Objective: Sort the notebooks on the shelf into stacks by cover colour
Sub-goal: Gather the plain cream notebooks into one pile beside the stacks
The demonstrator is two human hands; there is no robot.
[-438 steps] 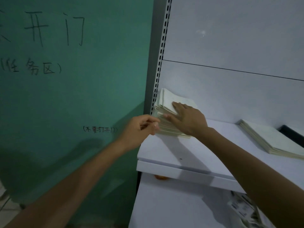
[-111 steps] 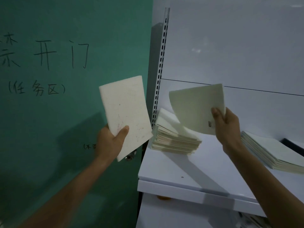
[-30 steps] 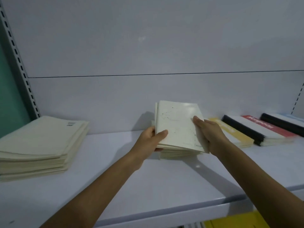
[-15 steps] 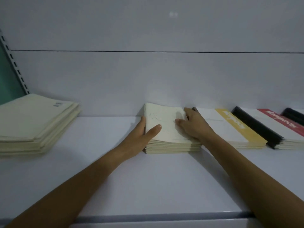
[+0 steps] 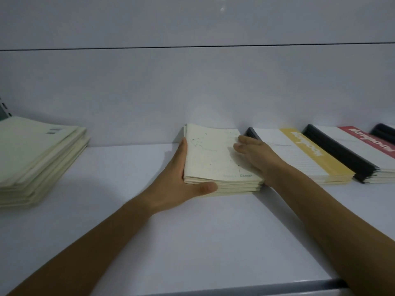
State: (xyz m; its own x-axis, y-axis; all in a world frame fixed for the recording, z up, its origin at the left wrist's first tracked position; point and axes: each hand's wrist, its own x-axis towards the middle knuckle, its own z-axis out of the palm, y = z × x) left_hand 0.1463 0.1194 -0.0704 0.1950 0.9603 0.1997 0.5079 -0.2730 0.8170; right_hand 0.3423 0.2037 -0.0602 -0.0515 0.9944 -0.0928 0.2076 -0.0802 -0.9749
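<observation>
Flat hands on the small cream pile (image 5: pixel 213 159) on the white shelf (image 5: pixel 106 231).
A big cream pile (image 5: pixel 36 159) sits at 9 o'clock. The small cream pile is at 12 o'clock, yellow-striped notebooks (image 5: pixel 303 159) just beside it at 3 o'clock. The left hand (image 5: pixel 177 180) presses its left side, fingers straight, gripping nothing. The right hand (image 5: pixel 254 154) lies loose on top.

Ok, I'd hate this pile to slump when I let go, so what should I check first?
1. Middle cream stack edges squared: ok.
2. Left hand flat against its left side: ok.
3. Right hand resting on its right edge: ok.
4. Gap to yellow-band notebooks: cannot tell, right hand hides it.
5. Far-left cream stack squared: not ok, fanned out.
</observation>
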